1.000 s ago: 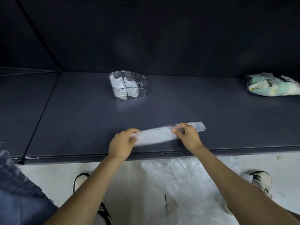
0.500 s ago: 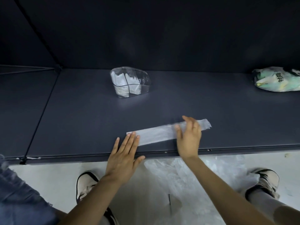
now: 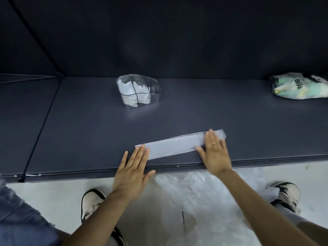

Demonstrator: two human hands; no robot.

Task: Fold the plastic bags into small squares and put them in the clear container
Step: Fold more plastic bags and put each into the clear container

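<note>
Plastic bag strip (image 3: 177, 145), folded long and thin, lies flat near the front edge of the dark table (image 3: 88, 130), just below the middle of the frame. The left hand (image 3: 132, 168) lies flat with straight, spread fingers, and its fingertips press the left end of the strip. The right hand (image 3: 213, 153) is flat too, fingers straight, and it presses the right end, with a thin ring on one finger. Neither hand grips anything. I think both palms push down so the slippery plastic stays flat and the crease holds, ready for the short folds that make a square.

Higher up, in the upper middle of the frame, stands the clear container (image 3: 139, 91), well apart from the strip. It has dividers inside, and two white folded bags (image 3: 133, 93) stand in its left parts, probably upright so more can fit. At the far right edge of the frame sits one stuffed printed bag (image 3: 300, 86) with green and white inside.

Below the table edge, at the bottom of the frame, loose plastic (image 3: 204, 192) lies on the floor, likely waiting its turn. I cannot tell how many bags are in it. Two shoes (image 3: 92, 201) show beside it.

Counted: one strip, two hands, one container, two folded bags, one printed bag, two shoes.
</note>
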